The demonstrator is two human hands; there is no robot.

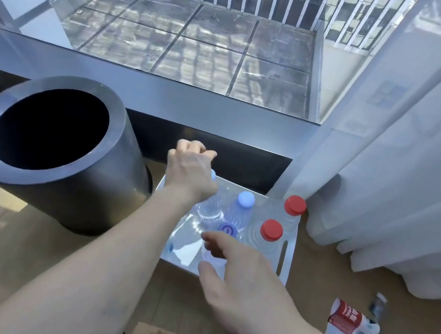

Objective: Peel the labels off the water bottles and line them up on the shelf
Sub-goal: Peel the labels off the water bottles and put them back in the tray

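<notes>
- A low silvery metal shelf [290,245] is set on the wooden floor [24,250], with several clear bottles on it; the clear plastic purple-capped bottle [227,229] stands at its near edge
- The right hand [246,282] is half open, with thumb and forefinger curved round that bottle's body, seemingly in contact
- The left hand [189,170] is held over the far left corner, its fingers curled above a clear light-blue-capped bottle [209,208]; whether anything is grasped cannot be told
- The held bottle is best set upright, in line with the clear red-capped bottles [271,230] along the right edge, and let go only once steady
- Close-packed neighbours are likely to be knocked, so a slow, straight withdrawal is advised
- Torn red and white labels [351,320] lie off the shelf's right edge, with a dark grey cylindrical bin [50,150] off its left edge
</notes>
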